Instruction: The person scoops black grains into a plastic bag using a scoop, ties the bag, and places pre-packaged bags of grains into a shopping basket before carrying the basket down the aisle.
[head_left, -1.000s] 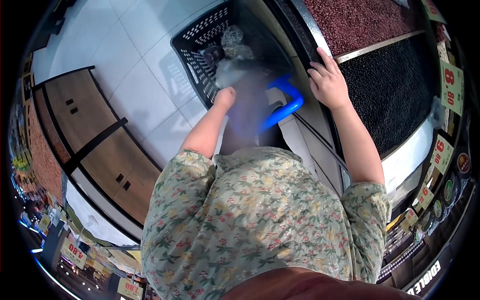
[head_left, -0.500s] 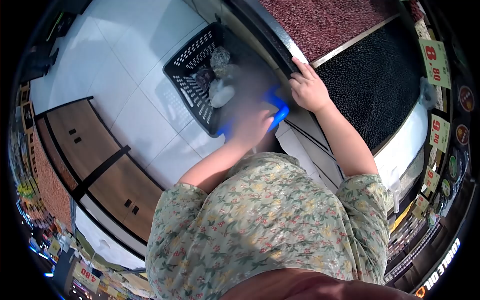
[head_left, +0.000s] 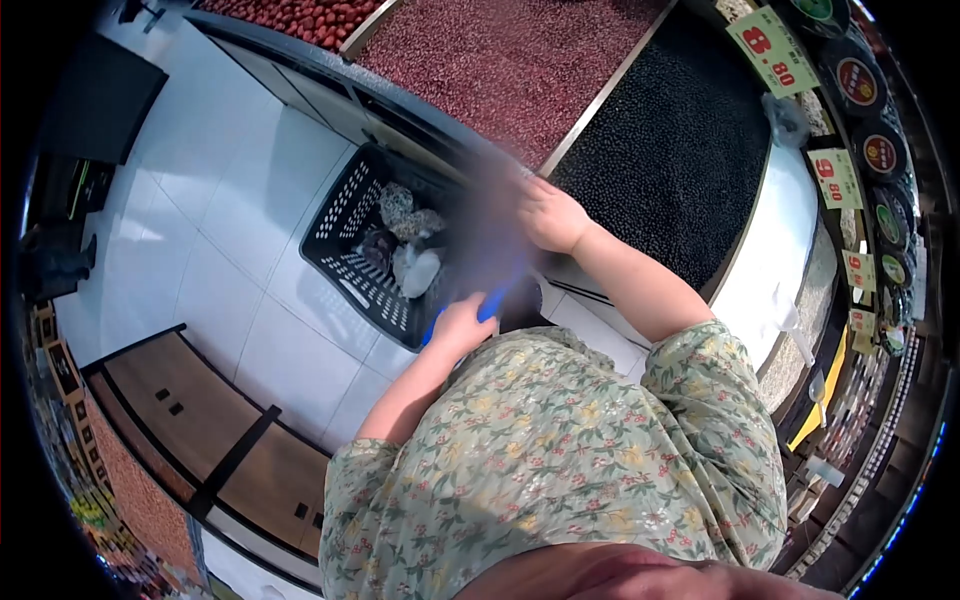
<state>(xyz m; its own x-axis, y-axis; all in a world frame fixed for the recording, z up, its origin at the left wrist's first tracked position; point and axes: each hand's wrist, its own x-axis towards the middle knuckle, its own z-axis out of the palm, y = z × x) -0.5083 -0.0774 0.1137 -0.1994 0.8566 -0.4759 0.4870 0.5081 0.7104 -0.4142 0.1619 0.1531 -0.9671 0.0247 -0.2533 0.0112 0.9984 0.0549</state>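
My left hand is closed around the blue handle of a dark grey shopping basket. Several clear plastic bags of goods lie inside it, one white and others speckled or dark. My right hand rests at the edge of the display counter, its fingers loosely extended against the rim, next to a bin of black beans. A blurred patch covers part of the basket and the area by my right fingertips.
Beyond the black beans lie a bin of small dark red beans and one of red dates. Price cards line the right side. A wooden cabinet stands at left on the white tiled floor.
My view has swung so more of the bins shows. The basket now appears lower left, close along the counter. My right hand's fingers are less stretched along the rim.
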